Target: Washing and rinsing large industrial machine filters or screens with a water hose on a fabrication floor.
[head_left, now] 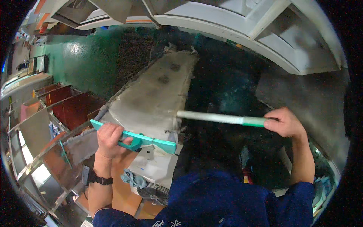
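My left hand [109,140] is closed on a teal flat mop head [159,143], a long narrow plate with a bracket at its middle. It is held slantwise over the near end of a tapering board [149,90] covered in stained grey cloth. In my right hand [283,122] is the green grip end of a pale pole [215,116], fingers wrapped round it. The pole points left, and its free end hangs over the board's right edge, apart from the mop head.
Below the board stands a white machine housing [153,162] with a grey-blue cloth [133,178] on it. Shelving with reddish panels [72,104] stands at the left. White cabinets [227,24] line the far side. A dark grille mat [132,56] lies on the green floor [81,56].
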Available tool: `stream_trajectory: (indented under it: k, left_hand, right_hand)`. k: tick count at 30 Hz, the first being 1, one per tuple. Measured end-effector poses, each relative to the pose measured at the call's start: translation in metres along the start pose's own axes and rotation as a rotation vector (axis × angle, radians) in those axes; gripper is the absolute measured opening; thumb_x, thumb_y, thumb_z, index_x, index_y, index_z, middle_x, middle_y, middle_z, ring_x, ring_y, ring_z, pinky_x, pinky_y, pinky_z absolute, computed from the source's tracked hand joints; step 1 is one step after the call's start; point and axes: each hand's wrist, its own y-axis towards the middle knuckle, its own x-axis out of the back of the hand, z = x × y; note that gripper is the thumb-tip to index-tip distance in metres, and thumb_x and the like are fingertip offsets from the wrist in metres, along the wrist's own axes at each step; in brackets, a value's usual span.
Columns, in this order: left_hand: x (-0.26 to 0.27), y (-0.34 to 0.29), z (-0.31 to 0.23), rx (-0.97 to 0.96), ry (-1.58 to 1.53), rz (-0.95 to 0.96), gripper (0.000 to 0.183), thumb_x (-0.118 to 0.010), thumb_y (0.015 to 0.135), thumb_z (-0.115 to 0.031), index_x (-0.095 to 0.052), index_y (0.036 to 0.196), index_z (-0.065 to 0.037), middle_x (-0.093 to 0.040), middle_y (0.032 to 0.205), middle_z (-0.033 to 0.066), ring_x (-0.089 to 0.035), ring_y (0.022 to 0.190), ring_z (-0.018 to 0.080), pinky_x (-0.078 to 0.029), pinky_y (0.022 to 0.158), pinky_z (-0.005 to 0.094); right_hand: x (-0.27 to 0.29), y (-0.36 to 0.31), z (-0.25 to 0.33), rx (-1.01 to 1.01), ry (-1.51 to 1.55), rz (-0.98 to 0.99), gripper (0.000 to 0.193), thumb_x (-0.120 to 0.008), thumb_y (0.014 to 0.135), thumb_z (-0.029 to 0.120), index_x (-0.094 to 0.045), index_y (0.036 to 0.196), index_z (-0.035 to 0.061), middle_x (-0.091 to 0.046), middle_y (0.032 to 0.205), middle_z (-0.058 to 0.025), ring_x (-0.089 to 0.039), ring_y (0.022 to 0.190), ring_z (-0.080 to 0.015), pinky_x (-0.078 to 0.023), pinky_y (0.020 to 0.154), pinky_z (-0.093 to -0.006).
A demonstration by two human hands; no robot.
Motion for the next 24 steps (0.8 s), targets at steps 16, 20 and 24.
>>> stream_trajectory:
  k: [16, 20, 24]
  left_hand:
    - [0.007, 0.013, 0.013, -0.062, 0.036, -0.02, 0.038, -0.079, 0.071, -0.031, -0.063, 0.087, -0.002, -0.062, 0.076, 0.0125, -0.061, 0.068, 0.0332, -0.049, 0.063, 0.0433]
    - [0.007, 0.009, 0.015, -0.072, 0.005, -0.016, 0.036, -0.078, 0.074, -0.03, -0.063, 0.089, -0.001, -0.063, 0.079, 0.0127, -0.061, 0.07, 0.0332, -0.049, 0.063, 0.0432]
    - [0.01, 0.011, 0.014, -0.086, -0.003, -0.03, 0.037, -0.077, 0.077, -0.032, -0.062, 0.09, -0.001, -0.064, 0.081, 0.0133, -0.062, 0.072, 0.0341, -0.048, 0.063, 0.0431]
  right_hand:
    - [-0.025, 0.057, -0.021, -0.063, -0.145, -0.219, 0.04, -0.061, 0.093, 0.041, -0.069, 0.086, 0.0029, -0.067, 0.082, -0.022, -0.066, 0.078, -0.0422, -0.051, 0.068, -0.0482]
    - [-0.036, 0.076, -0.031, -0.069, -0.173, -0.298, 0.035, -0.064, 0.092, 0.037, -0.07, 0.087, 0.0022, -0.065, 0.078, -0.0214, -0.065, 0.073, -0.0389, -0.049, 0.065, -0.0457]
    - [-0.044, 0.086, -0.033, -0.028, -0.225, -0.382, 0.034, -0.065, 0.092, 0.035, -0.07, 0.085, 0.0015, -0.064, 0.075, -0.0219, -0.065, 0.069, -0.0367, -0.049, 0.064, -0.044]
